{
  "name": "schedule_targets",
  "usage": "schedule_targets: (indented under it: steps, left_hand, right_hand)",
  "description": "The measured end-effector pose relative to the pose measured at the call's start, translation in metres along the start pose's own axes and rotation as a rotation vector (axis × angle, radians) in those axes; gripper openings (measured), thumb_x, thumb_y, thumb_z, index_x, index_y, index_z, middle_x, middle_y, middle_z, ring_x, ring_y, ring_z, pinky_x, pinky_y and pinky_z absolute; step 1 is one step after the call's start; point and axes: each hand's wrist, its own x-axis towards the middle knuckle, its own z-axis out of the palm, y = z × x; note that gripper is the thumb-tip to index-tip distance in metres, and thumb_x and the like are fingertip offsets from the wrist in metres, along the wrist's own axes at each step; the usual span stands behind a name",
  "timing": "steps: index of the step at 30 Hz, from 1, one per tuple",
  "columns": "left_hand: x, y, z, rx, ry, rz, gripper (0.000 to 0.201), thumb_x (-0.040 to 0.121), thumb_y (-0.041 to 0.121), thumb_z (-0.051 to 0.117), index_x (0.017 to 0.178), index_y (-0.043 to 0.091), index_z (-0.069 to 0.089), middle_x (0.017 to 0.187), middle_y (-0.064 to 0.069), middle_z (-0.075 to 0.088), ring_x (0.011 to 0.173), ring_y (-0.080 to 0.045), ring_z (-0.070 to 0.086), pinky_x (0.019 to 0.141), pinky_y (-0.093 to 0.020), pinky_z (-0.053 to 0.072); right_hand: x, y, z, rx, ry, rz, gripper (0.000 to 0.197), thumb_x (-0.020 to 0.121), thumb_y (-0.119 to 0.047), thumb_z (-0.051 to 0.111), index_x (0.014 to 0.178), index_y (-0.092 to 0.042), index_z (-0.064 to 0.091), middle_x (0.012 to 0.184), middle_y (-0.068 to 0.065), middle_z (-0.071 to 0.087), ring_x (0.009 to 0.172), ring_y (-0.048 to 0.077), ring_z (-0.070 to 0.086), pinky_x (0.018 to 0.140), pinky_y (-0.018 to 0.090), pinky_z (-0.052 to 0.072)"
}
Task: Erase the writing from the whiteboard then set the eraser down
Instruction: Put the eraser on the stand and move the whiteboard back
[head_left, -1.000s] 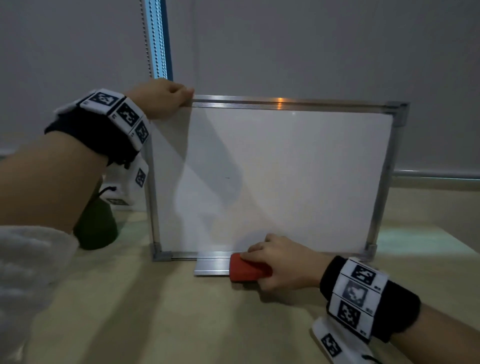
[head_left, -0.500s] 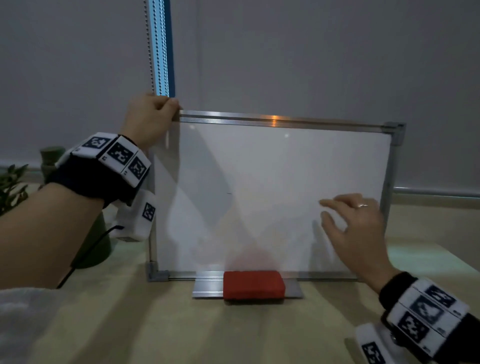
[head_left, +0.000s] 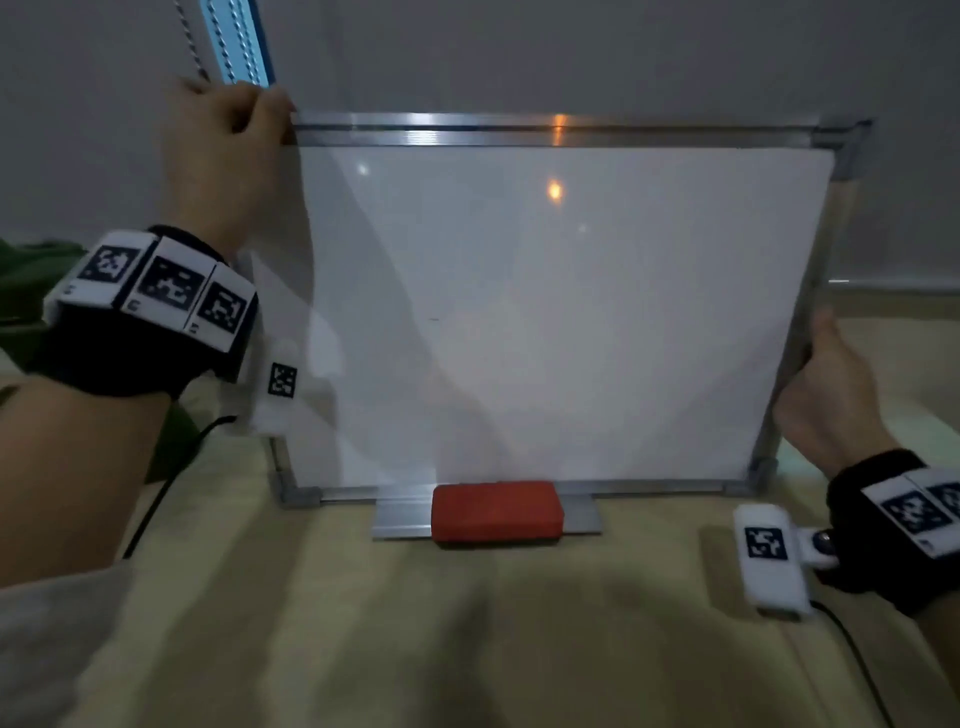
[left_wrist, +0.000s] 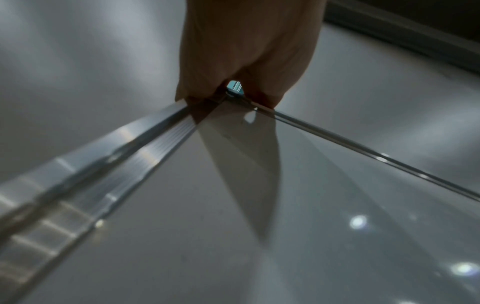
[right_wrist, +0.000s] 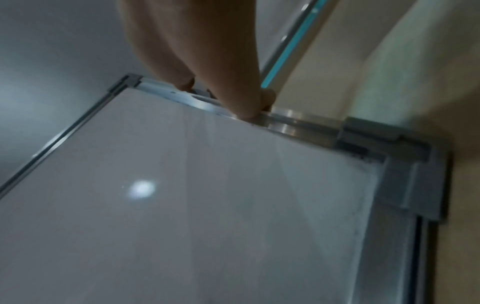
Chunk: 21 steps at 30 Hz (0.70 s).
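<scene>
A metal-framed whiteboard (head_left: 545, 312) stands upright on the table, its surface blank apart from a tiny dark speck near the middle. The red eraser (head_left: 497, 512) lies on the small metal tray (head_left: 402, 517) at the board's bottom edge, with no hand on it. My left hand (head_left: 234, 135) grips the board's top left corner (left_wrist: 207, 107). My right hand (head_left: 826, 384) holds the frame's right edge low down, thumb on the front rail (right_wrist: 249, 111) and fingers behind it.
The beige table (head_left: 467, 623) spreads out in front of the board. A dark green plant pot (head_left: 176, 447) sits behind my left wrist. A grey wall and a blue-lit vertical strip (head_left: 236, 41) rise behind the board.
My right hand let go of the eraser on the tray, rose across the board's face and now grips the right frame edge. My left hand stays on the top left corner.
</scene>
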Motion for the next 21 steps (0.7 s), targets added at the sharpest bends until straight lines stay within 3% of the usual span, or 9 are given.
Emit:
schedule_targets:
  steps: [2, 4, 6, 9, 13, 15, 17, 19, 21]
  left_hand:
    - [-0.005, -0.003, 0.002, -0.048, 0.051, -0.070, 0.021, 0.085, 0.045, 0.041, 0.088, 0.035, 0.060, 0.099, 0.000, 0.058, 0.092, -0.001, 0.054, 0.077, -0.004, 0.039]
    - [-0.016, -0.012, 0.005, -0.149, 0.163, -0.102, 0.034, 0.089, 0.038, 0.040, 0.120, 0.027, 0.048, 0.126, -0.010, 0.054, 0.112, -0.009, 0.053, 0.080, 0.002, 0.036]
    - [-0.039, -0.013, 0.009, -0.218, 0.219, -0.214, 0.041, 0.098, 0.031, 0.032, 0.136, 0.016, 0.032, 0.140, -0.009, 0.044, 0.123, -0.013, 0.046, 0.079, 0.003, 0.035]
    - [-0.086, -0.014, 0.016, -0.163, 0.231, -0.481, 0.038, 0.102, 0.025, 0.024, 0.133, 0.008, 0.039, 0.135, -0.011, 0.048, 0.120, -0.020, 0.046, 0.077, -0.012, 0.033]
    - [-0.122, -0.022, 0.016, -0.165, 0.213, -0.700, 0.035, 0.100, 0.018, 0.030, 0.118, -0.001, 0.052, 0.124, -0.019, 0.055, 0.115, -0.034, 0.050, 0.090, -0.030, 0.038]
    - [-0.122, -0.031, 0.017, -0.182, 0.209, -0.767, 0.031, 0.097, 0.021, 0.036, 0.116, 0.007, 0.057, 0.115, -0.010, 0.057, 0.109, -0.031, 0.054, 0.093, -0.036, 0.042]
    - [-0.114, -0.039, 0.021, -0.264, 0.206, -0.851, 0.027, 0.094, 0.025, 0.042, 0.112, 0.015, 0.059, 0.116, -0.007, 0.059, 0.106, -0.028, 0.057, 0.097, -0.043, 0.046]
    - [-0.102, -0.043, 0.030, -0.323, 0.204, -0.897, 0.027, 0.091, 0.028, 0.046, 0.113, 0.020, 0.059, 0.120, -0.008, 0.057, 0.108, -0.027, 0.058, 0.097, -0.047, 0.047]
    - [-0.090, -0.045, 0.039, -0.352, 0.222, -0.896, 0.031, 0.090, 0.023, 0.046, 0.120, 0.017, 0.056, 0.118, -0.003, 0.055, 0.108, -0.023, 0.056, 0.099, -0.042, 0.044]
  right_hand:
    - [0.001, 0.001, 0.001, 0.072, 0.053, 0.057, 0.030, 0.092, -0.044, 0.048, 0.084, -0.018, 0.059, 0.069, -0.015, 0.070, 0.071, 0.003, 0.065, 0.072, 0.020, 0.051]
    - [-0.005, -0.004, 0.011, 0.096, 0.096, 0.100, 0.038, 0.092, -0.052, 0.034, 0.078, -0.022, 0.053, 0.052, -0.023, 0.062, 0.056, -0.008, 0.059, 0.062, 0.007, 0.048]
    - [-0.012, -0.011, 0.014, 0.107, 0.111, 0.124, 0.037, 0.087, -0.056, 0.031, 0.074, -0.025, 0.048, 0.042, -0.026, 0.055, 0.046, -0.012, 0.054, 0.051, 0.002, 0.042]
    - [-0.014, -0.021, 0.014, 0.168, 0.151, 0.159, 0.023, 0.096, -0.031, 0.049, 0.084, -0.013, 0.060, 0.063, -0.010, 0.070, 0.061, 0.004, 0.066, 0.057, 0.019, 0.052]
    - [-0.014, -0.033, 0.023, 0.225, 0.156, 0.259, 0.024, 0.097, -0.030, 0.047, 0.091, -0.013, 0.063, 0.064, -0.012, 0.070, 0.064, 0.006, 0.066, 0.051, 0.017, 0.050]
    - [-0.015, -0.039, 0.029, 0.252, 0.117, 0.373, 0.046, 0.095, -0.047, 0.035, 0.102, -0.009, 0.061, 0.044, -0.028, 0.056, 0.049, -0.007, 0.056, 0.043, 0.004, 0.040]
    - [-0.007, -0.042, 0.036, 0.327, 0.086, 0.369, 0.073, 0.078, -0.071, 0.025, 0.100, -0.011, 0.061, 0.041, -0.038, 0.047, 0.047, -0.009, 0.049, 0.044, -0.002, 0.034]
    - [0.013, -0.029, 0.036, 0.265, 0.137, 0.293, 0.046, 0.088, -0.063, 0.039, 0.087, -0.020, 0.057, 0.065, -0.027, 0.065, 0.049, -0.002, 0.054, 0.052, 0.008, 0.045]
    - [0.029, -0.022, 0.036, 0.286, 0.161, 0.301, 0.025, 0.084, -0.044, 0.060, 0.089, -0.019, 0.060, 0.103, 0.000, 0.067, 0.078, 0.012, 0.064, 0.068, 0.027, 0.051]
